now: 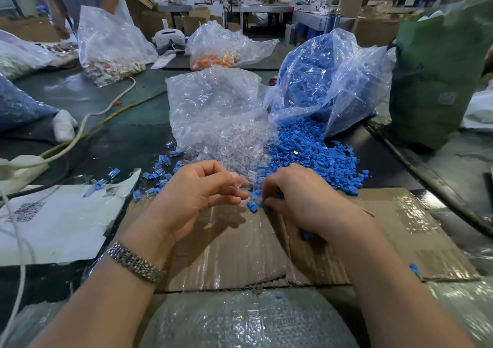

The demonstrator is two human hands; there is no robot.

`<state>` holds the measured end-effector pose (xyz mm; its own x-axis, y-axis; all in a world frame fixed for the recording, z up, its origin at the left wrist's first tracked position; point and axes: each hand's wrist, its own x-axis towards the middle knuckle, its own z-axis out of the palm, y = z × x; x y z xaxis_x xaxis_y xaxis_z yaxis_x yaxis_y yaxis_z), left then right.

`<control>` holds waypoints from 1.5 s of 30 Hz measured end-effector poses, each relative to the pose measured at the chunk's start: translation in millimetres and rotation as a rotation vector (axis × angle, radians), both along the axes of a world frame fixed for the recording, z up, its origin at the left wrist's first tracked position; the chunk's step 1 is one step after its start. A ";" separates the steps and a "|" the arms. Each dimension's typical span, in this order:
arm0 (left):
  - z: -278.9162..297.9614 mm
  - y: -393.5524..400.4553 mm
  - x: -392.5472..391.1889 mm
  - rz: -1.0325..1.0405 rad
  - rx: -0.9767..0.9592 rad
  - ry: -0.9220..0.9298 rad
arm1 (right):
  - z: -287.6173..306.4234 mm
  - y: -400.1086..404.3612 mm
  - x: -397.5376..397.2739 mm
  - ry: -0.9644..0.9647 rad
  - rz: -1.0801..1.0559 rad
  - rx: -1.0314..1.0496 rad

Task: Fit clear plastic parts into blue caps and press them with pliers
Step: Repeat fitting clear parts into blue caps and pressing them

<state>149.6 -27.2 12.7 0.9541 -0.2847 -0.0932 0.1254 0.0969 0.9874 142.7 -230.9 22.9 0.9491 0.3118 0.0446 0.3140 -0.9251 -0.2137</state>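
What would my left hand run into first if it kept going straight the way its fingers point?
Probably the right hand. The left hand points right, pinching a clear plastic part, and only loose blue caps lie low in the gap. Depth is hard to judge.

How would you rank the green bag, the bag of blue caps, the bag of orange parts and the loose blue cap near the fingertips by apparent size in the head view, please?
1. Green bag, cut off by the frame, and bag of blue caps: alike, unranked.
2. Bag of orange parts, though farther away.
3. Loose blue cap.
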 end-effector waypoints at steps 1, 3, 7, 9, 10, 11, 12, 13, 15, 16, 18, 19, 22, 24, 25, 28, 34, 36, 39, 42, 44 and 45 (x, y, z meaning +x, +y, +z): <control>0.0 0.3 0.2 -0.017 -0.042 0.023 | 1.0 -2.3 -0.9 -0.011 -0.022 0.089; -0.1 1.1 0.4 -0.050 -0.099 0.051 | 5.0 -7.4 -2.3 -0.030 -0.040 0.342; 0.3 0.1 0.1 -0.072 -0.114 0.061 | 12.4 -8.6 -4.4 -0.014 0.026 0.742; 2.3 -1.7 -1.3 -0.079 -0.108 0.072 | 11.5 -6.0 -4.5 -0.036 0.069 0.770; 3.6 -2.6 -2.2 -0.083 -0.101 0.078 | 10.1 -4.8 -4.4 -0.051 0.082 0.772; 4.9 -3.5 -3.5 -0.085 -0.096 0.084 | 8.8 -4.0 -4.1 -0.061 0.091 0.773; 6.3 -4.1 -4.6 -0.085 -0.092 0.088 | 7.6 -3.4 -3.8 -0.068 0.100 0.769; 7.6 -4.5 -5.8 -0.084 -0.088 0.091 | 7.0 -2.8 -3.4 -0.072 0.108 0.758; 10.1 -5.6 -7.9 -0.083 -0.082 0.094 | 6.3 -1.2 -3.4 -0.063 0.118 0.742; 11.2 -5.8 -8.9 -0.083 -0.083 0.095 | 6.3 -0.5 -3.7 -0.047 0.123 0.746; 12.1 -5.6 -9.8 -0.084 -0.104 0.100 | 6.2 0.1 -5.0 -0.024 0.133 0.739; 12.2 -5.1 -10.0 -0.090 -0.125 0.107 | 6.3 -0.1 -5.4 -0.031 0.136 0.727; 11.1 -2.2 -9.6 -0.120 -0.197 0.122 | 7.6 -3.2 -5.1 -0.064 0.133 0.736; 9.3 -1.8 -9.0 -0.109 -0.202 0.121 | 8.6 -4.0 -5.3 -0.062 0.137 0.749; 8.9 -2.4 -9.0 -0.098 -0.192 0.118 | 8.7 -3.6 -5.6 -0.062 0.144 0.749; 8.2 -5.2 -9.3 -0.069 -0.161 0.101 | 9.3 -1.5 -7.4 -0.065 0.158 0.730; 9.0 -4.8 -9.9 -0.063 -0.150 0.073 | 15.6 -6.4 -7.8 -0.041 0.079 0.739; 9.1 -4.4 -9.7 -0.063 -0.153 0.056 | 15.8 -18.9 -3.8 -0.100 -0.104 0.600; 8.0 -4.6 -9.5 -0.043 -0.132 0.013 | 13.0 -36.2 -1.4 0.044 -0.402 0.172; 7.7 -2.9 -8.5 -0.028 -0.115 -0.010 | 8.8 -34.5 -1.2 0.218 -0.471 -0.053; 7.8 -1.9 -7.8 -0.024 -0.105 -0.015 | 7.4 -30.6 -1.4 0.200 -0.449 -0.066; 7.6 -1.7 -7.3 -0.017 -0.105 -0.016 | 7.6 -29.8 -1.4 0.181 -0.441 -0.063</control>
<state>142.3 -28.8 20.4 0.9500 -0.3087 -0.0468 0.1123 0.1982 0.9737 141.3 -260.7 30.5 0.9821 -0.1256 -0.1400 -0.1486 -0.9745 -0.1681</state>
